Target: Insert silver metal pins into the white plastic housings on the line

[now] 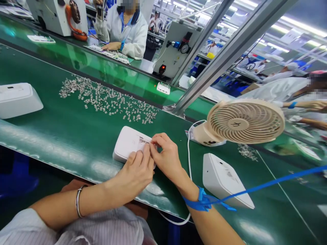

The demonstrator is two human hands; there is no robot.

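Observation:
A white plastic device housing [125,143] lies on the green work surface in front of me, with a slot and small metal parts showing near its middle. My left hand [140,165] rests on its near side, fingers bent and pressed together at the slot. From the right, my right hand [166,151] meets it there, thumb and forefinger pinched at the housing's edge. Whatever sits between the fingertips is too small and covered to name. Many small metal clips [109,98] are scattered just beyond the housing.
White housings stand at left [20,100] and right [224,180]. A beige fan [245,122] with a white cable [189,153] is right of my hands. A blue wrist strap cord [268,183] stretches rightward. Across the green belt, a co-worker [127,34] handles circuit boards [109,54].

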